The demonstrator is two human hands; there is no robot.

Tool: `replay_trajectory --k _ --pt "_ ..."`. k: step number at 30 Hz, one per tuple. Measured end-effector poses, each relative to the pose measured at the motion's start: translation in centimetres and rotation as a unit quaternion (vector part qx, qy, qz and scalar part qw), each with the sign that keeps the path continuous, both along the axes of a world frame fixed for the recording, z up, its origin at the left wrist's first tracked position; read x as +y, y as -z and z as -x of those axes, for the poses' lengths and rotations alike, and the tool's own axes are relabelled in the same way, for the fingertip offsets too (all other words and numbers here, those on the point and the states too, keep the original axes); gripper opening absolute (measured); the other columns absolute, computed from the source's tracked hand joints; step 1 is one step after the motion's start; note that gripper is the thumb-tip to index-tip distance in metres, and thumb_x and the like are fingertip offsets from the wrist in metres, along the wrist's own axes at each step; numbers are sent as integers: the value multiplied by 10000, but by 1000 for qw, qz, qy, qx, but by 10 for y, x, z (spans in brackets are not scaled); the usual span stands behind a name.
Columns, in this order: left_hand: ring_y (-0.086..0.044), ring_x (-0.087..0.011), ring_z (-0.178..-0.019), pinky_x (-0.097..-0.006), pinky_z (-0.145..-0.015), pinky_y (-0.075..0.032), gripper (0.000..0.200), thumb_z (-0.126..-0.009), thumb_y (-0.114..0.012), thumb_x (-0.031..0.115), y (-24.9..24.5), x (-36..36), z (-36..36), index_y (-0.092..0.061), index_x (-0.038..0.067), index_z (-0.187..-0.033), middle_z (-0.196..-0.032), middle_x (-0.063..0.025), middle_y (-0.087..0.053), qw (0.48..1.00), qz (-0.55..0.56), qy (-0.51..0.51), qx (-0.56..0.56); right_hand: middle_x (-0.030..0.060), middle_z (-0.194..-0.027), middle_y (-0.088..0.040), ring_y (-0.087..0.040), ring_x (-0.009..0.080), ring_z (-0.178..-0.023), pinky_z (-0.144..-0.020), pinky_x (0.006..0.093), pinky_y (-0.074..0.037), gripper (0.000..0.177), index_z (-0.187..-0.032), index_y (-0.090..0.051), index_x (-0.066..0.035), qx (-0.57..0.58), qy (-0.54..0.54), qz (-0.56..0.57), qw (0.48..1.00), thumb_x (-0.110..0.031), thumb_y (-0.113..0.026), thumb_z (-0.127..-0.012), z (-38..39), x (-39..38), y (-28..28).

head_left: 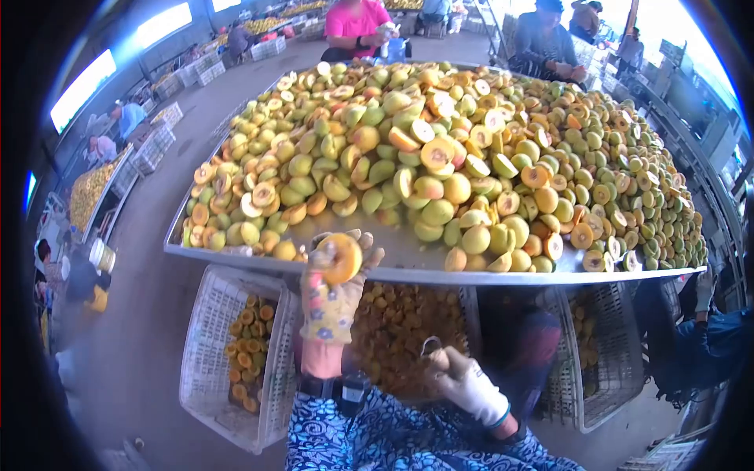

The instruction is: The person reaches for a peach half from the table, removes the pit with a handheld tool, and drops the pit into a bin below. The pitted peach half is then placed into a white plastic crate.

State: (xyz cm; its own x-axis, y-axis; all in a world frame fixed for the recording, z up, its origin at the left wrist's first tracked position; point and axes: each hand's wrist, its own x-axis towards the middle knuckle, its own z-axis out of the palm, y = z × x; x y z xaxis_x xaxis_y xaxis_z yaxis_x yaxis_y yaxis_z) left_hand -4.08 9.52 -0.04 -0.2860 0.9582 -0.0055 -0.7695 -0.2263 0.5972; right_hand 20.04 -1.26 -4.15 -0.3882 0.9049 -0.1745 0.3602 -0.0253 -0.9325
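Note:
My left hand (327, 302), in a flower-patterned glove, is raised at the near edge of the metal table and grips a peach half (343, 259), its orange cut face with a round hollow turned toward me. Lower and to the right, my right hand (473, 386), in a white glove, is closed around a small tool with a curved metal loop (430, 343); its handle is hidden in the fingers. The loop is apart from the fruit. Beyond both hands, a large heap of halved peaches (440, 153) covers much of the table.
The metal table rim (503, 278) runs across in front of me. Below it stand a white plastic crate (206, 369) with peach halves, a middle container of orange pieces (408, 330), and another crate (616, 385) at right. Several people work around, one in a pink shirt (357, 27).

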Motion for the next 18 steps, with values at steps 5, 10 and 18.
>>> replay_trajectory --k 5,10,18 --pt "-693 -309 -742 -393 -577 -593 576 -974 -490 577 1 -70 -3 -600 29 -1112 -982 -224 -694 999 0 -33 -40 169 -747 -605 -638 295 -684 -660 376 -488 197 -1016 -522 -34 -2 -95 10 995 -151 -612 -886 21 13 -28" --pt "-691 -253 -806 -355 -681 -582 554 -1024 -416 533 0 -106 -18 -601 14 -1080 -981 -183 -695 991 42 -45 115 208 -723 -622 -662 388 -690 -603 402 -492 235 -984 -506 -29 25 -132 -58 989 -209 -643 -921 48 13 -62" --pt "-665 -193 -922 -314 -845 -534 493 -1063 -373 431 3 -120 -36 -617 3 -1059 -1058 -144 -682 970 91 -72 216 232 -730 -628 -654 430 -719 -576 427 -493 276 -989 -513 -12 78 -139 -86 984 -244 -657 -945 70 11 -58"
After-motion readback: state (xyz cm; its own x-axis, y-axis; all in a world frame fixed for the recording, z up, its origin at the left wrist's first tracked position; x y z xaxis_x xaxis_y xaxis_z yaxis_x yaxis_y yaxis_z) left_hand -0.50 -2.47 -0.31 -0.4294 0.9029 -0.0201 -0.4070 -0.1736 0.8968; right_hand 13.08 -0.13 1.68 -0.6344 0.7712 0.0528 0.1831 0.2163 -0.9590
